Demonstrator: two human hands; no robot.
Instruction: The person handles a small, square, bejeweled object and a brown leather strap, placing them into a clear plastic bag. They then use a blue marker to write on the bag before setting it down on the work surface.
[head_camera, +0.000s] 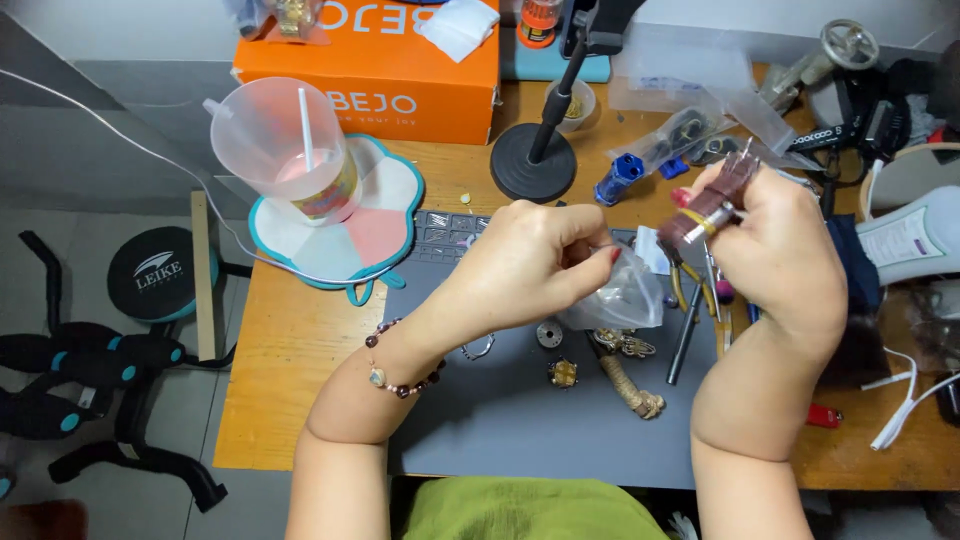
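Left hand (530, 265) pinches shut on small clear plastic bag (622, 298) above grey mat (500, 400) on wooden counter (270, 350); right hand (780, 250), at 3 o'clock, grips dark brown ribbed cylindrical bundle (712, 205).

The scene is evenly and fairly brightly lit from above, with soft, short shadows lying under the forearms on the grey mat (520, 400) and beneath the round black stand base (533, 162) on the wooden worktop (290, 350). Mild glare shows on the clear plastic cup (280, 140) at the far left and on the crumpled clear bag (620, 300) between the hands. The middle is reasonably sharp, while the clutter at the far right looks soft and slightly smeared, and straight lines bow a little toward the edges.
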